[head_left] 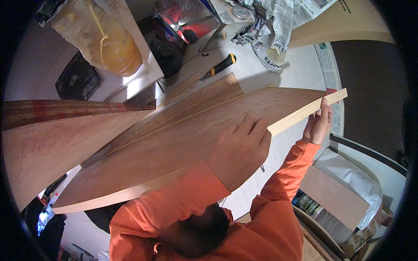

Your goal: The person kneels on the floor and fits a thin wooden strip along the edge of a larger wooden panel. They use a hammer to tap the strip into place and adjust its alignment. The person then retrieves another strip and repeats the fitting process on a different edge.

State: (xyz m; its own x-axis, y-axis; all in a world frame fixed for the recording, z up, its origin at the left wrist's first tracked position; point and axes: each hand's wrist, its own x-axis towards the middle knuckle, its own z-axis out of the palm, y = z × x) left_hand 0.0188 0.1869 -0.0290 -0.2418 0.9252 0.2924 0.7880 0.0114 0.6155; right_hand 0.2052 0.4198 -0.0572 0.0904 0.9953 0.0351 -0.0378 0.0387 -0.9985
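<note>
The right hand grasped the pale wooden strip, which was along the edge of the brown board. The left hand covered this board; its grip I could not tell.

Curved wood panel: reddish-brown, fine grain, paler edge. Wood strip: pale yellow, lengthwise grain. Sleeves: solid orange. Tool handle: black, yellow-orange accents. Newspaper: off-white, dark print. Hexagonal plate: black. Upper-left bag: cloudy amber.
</note>
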